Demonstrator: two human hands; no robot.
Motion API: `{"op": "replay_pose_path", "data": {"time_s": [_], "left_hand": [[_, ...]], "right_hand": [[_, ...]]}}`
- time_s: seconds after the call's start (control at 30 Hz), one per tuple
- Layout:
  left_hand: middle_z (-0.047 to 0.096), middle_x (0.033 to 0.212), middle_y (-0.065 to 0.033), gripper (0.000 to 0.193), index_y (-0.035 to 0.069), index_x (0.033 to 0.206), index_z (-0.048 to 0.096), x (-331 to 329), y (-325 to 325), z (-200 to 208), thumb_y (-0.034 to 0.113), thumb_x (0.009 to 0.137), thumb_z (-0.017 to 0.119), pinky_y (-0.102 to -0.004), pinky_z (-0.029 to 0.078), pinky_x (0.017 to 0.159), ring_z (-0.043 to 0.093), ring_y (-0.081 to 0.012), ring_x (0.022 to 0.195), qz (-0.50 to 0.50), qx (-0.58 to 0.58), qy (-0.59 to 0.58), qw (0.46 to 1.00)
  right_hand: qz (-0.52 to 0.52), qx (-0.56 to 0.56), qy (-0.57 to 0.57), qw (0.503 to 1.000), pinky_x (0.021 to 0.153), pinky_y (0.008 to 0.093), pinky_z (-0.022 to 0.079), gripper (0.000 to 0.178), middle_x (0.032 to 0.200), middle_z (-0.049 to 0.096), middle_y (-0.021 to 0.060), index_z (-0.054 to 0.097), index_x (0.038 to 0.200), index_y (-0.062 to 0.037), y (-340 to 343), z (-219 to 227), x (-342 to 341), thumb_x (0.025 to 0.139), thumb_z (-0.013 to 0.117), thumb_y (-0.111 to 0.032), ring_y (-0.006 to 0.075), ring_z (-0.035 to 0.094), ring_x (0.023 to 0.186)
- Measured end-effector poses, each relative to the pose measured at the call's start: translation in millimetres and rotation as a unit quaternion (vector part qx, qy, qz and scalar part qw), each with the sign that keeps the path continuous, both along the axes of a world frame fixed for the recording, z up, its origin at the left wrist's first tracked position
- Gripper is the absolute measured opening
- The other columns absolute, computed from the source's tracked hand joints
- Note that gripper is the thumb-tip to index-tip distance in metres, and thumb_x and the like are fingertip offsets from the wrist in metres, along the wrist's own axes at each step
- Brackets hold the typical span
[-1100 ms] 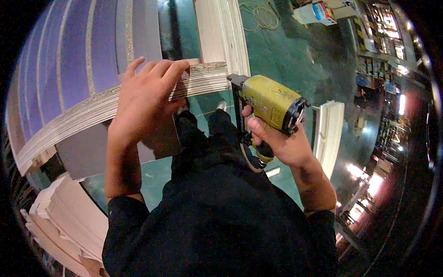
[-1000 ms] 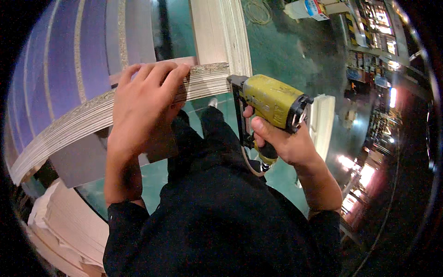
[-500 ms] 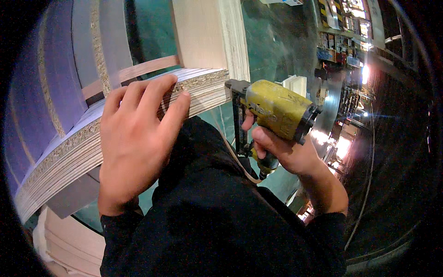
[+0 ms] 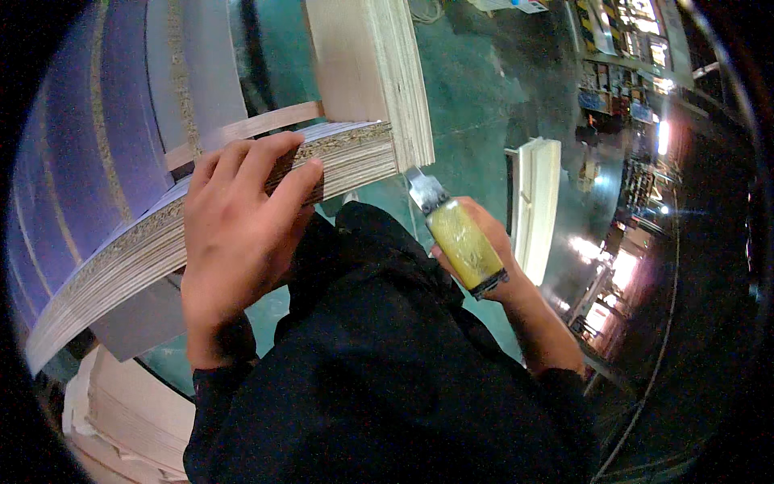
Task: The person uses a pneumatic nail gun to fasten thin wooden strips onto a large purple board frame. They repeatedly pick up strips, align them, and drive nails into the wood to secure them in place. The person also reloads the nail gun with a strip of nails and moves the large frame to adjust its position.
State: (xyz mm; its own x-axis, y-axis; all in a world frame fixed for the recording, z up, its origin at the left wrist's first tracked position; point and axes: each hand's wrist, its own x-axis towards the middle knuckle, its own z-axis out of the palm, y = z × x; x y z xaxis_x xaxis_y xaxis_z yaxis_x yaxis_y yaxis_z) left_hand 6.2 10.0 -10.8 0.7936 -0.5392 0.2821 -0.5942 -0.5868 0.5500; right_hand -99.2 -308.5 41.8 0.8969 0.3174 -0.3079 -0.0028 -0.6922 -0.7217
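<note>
My left hand (image 4: 242, 214) lies over the near edge of a layered wood frame (image 4: 355, 161), fingers apart and bent across the top, thumb on the near side. Some of its fingertips are hidden behind that edge. In my right hand (image 4: 488, 234) is a yellow nail gun (image 4: 468, 246), seen end-on from above, with my fingers wrapped round its grip. The gun's metal nose points at the frame's right corner, where a plywood side rail (image 4: 399, 81) meets the near edge. Whether the nose touches the wood I cannot tell.
Purple-tinted panels with chipboard edges (image 4: 105, 121) fill the left. Pale boards (image 4: 536, 210) lie on the green floor (image 4: 468, 89) at right. More curved wood pieces (image 4: 133, 403) sit at lower left. Shelving (image 4: 605, 89) and a thin hose or cable (image 4: 657, 379) show farther right.
My right hand has turned the nail gun, bringing its nose round and below the frame's corner. My left hand stays on the edge. The view has shifted slightly.
</note>
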Motion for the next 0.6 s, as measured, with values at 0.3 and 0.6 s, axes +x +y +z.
{"op": "replay_pose_path", "data": {"time_s": [0.3,0.6], "left_hand": [[0.066,0.119,-0.007,0.035,0.014,0.105,0.068,-6.4,-9.1,5.7,0.01,0.072,0.078,-0.0438,0.048,0.088,0.064,-0.0308,0.108,0.031,0.027,0.002,0.999],[0.068,0.117,-0.0108,0.03,0.01,0.101,0.069,-15.1,-1.6,9.5,0.013,0.074,0.079,-0.0456,0.048,0.091,0.065,-0.0328,0.105,0.05,-0.004,0.007,0.999]], "right_hand": [[-0.115,0.015,0.063,0.991,0.086,0.032,0.05,0.032,0.1,0.065,0.0046,0.065,0.118,-0.0058,-55.7,-39.7,-52.0,0.09,0.074,-0.018,0.0177,0.062,0.094],[-0.167,0.109,0.053,0.979,0.078,0.0307,0.051,0.047,0.112,0.065,0.0092,0.058,0.132,-0.002,-87.0,-67.0,-74.0,0.087,0.073,-0.006,0.0146,0.061,0.09]]}}
